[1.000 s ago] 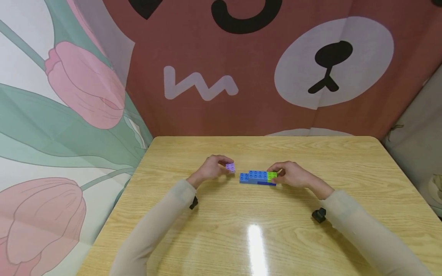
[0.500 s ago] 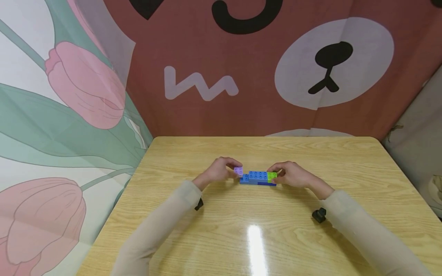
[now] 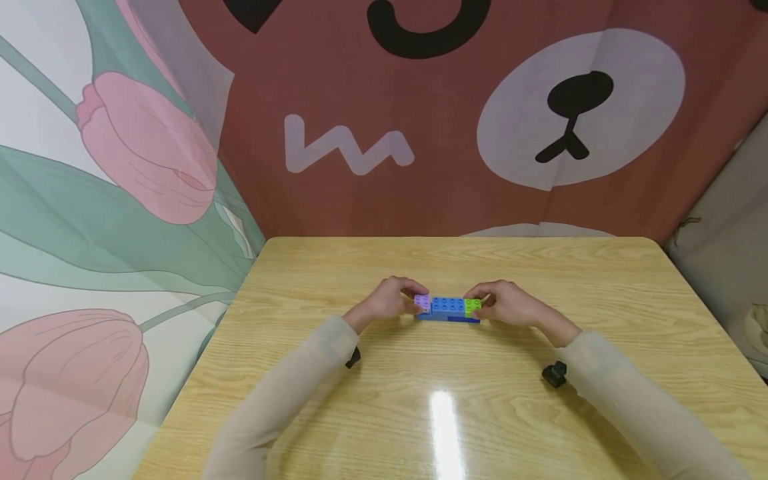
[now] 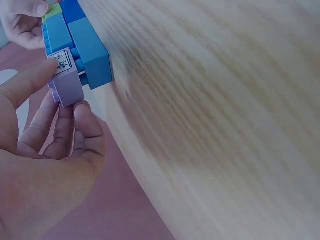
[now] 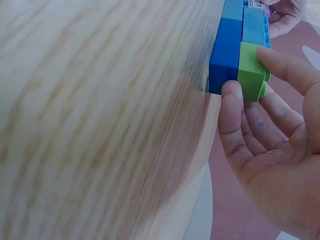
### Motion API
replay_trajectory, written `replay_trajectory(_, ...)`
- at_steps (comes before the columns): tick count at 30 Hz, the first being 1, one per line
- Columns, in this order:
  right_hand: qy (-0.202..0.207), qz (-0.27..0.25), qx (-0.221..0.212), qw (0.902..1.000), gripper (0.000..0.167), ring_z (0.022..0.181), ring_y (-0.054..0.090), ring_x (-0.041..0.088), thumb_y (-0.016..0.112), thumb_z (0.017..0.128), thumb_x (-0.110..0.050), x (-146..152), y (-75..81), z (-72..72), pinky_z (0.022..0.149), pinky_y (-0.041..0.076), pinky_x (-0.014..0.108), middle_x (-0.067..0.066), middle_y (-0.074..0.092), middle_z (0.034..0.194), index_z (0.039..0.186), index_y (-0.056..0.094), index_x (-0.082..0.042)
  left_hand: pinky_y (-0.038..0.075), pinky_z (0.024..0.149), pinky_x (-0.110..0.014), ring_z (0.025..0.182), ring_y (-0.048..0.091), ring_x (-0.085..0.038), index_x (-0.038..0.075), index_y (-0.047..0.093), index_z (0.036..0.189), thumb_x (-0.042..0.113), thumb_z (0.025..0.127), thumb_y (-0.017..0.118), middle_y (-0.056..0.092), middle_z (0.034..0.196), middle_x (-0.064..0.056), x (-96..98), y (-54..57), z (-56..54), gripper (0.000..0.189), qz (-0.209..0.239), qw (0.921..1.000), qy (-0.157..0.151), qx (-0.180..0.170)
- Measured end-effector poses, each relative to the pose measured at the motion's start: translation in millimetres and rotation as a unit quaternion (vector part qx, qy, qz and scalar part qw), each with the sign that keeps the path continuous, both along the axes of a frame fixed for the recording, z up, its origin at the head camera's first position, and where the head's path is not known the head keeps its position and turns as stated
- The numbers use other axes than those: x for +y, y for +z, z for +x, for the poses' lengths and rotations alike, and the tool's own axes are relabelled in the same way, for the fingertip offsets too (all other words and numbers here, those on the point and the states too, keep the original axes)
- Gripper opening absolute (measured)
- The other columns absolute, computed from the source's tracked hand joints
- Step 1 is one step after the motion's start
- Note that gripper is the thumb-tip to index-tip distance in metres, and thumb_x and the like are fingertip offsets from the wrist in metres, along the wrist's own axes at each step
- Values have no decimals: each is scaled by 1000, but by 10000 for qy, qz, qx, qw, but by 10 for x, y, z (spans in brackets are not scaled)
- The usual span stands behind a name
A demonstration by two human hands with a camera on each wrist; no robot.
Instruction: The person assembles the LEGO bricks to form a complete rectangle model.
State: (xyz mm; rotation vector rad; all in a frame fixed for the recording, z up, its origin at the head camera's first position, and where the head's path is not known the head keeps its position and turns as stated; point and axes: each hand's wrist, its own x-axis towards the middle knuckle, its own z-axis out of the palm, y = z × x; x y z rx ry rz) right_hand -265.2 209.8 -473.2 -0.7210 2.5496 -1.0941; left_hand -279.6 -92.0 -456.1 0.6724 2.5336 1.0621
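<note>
A low row of toy building bricks lies on the table. Its bottom layer joins a light blue brick (image 4: 95,52) and a dark blue brick (image 5: 224,57). On top sit another light blue brick (image 3: 448,306) and, at the right end, a lime green brick (image 5: 251,69). My left hand (image 3: 391,299) pinches a small purple brick (image 4: 69,91) with a printed side, over the left end of the bottom layer. Studs show in the gap beneath it in the left wrist view. My right hand (image 3: 508,304) holds the green brick between thumb and fingers.
The wooden table (image 3: 384,380) reaches back to a hanging brown cloth (image 3: 438,193) with a printed animal face. A flowered cloth (image 3: 150,147) hangs at the left. Black wrist-worn pieces show under both sleeves, such as the right one (image 3: 555,374).
My left hand has carried the purple brick rightward, from beside the row to over its left end. The right hand and the row stay in place.
</note>
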Motion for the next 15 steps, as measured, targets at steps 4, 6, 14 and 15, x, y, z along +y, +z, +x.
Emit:
replay_trajectory(4, -48, 3, -16, 10000, 34, 97, 67, 23, 76, 95, -17, -8, 7, -3, 73, 55, 35, 8, 68, 120, 127, 70, -8, 51, 90, -31, 106, 63, -15, 13, 73, 124, 10, 91, 80, 69, 114, 4, 7, -9, -1, 34, 7, 10000, -14, -21)
replay_trajectory(6, -73, 2, -33, 10000, 34, 96, 67, 22, 76, 94, -17, -11, 10, -2, 72, 54, 35, 7, 68, 119, 126, 70, -8, 51, 89, -30, 106, 63, -15, 13, 73, 124, 10, 90, 80, 69, 113, 4, 10, -13, -2, 34, 32, 10000, -31, -35)
replay_trajectory(14, -70, 30, 5, 10000, 34, 96, 67, 22, 76, 94, -17, -15, 13, 4, 74, 55, 36, 8, 68, 118, 126, 70, -8, 51, 90, -30, 105, 63, -14, 13, 73, 124, 11, 90, 81, 69, 113, 4, 15, -28, 0, 34, 49, 9999, -112, -20)
replay_trajectory(15, -75, 32, -3, 10000, 34, 97, 67, 22, 76, 94, -17, -14, 14, 5, 74, 55, 36, 8, 68, 118, 126, 70, -7, 51, 91, -31, 104, 63, -14, 14, 73, 123, 11, 90, 81, 69, 113, 4, 14, -31, 0, 34, 49, 9999, -112, -16)
